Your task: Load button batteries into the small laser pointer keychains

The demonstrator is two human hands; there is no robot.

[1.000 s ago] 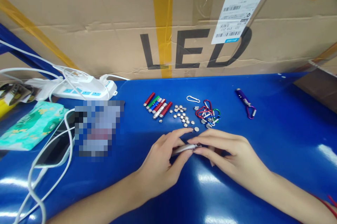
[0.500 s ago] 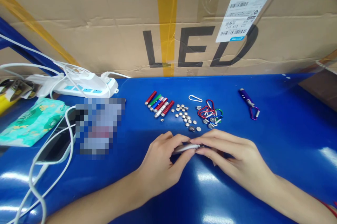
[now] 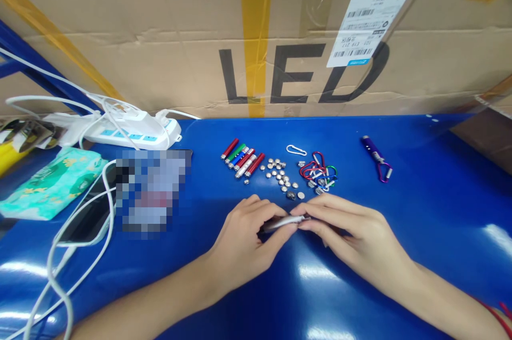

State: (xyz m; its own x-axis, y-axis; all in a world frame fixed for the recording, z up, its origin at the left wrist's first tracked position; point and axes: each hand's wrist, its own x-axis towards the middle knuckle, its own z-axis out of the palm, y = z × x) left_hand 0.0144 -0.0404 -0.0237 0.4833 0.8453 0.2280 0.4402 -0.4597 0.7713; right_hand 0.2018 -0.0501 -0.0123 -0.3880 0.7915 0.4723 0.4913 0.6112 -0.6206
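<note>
A silver mini flashlight (image 3: 283,221) lies level between my two hands above the blue table. My left hand (image 3: 240,244) is closed around its body, thumb below and fingers over the top. At the other end, the fingertips of my right hand (image 3: 360,233) pinch the tip, hiding what is there. Just beyond my hands are scattered button cells (image 3: 282,175) and a tangle of coloured carabiners (image 3: 318,169). A row of mini flashlights (image 3: 243,159) in red, green, blue and silver lies behind my left hand. One silver carabiner (image 3: 296,150) lies apart.
To the right lies a purple flashlight (image 3: 372,149) with a carabiner attached. A phone (image 3: 86,217), white cables (image 3: 50,265), a tissue pack (image 3: 52,185) and a power strip (image 3: 132,135) occupy the left side. A large cardboard box (image 3: 180,36) stands along the back.
My hands hold nearly the same place, with the silver flashlight still between them. The fingers have shifted only slightly, and the camera view has moved a little.
</note>
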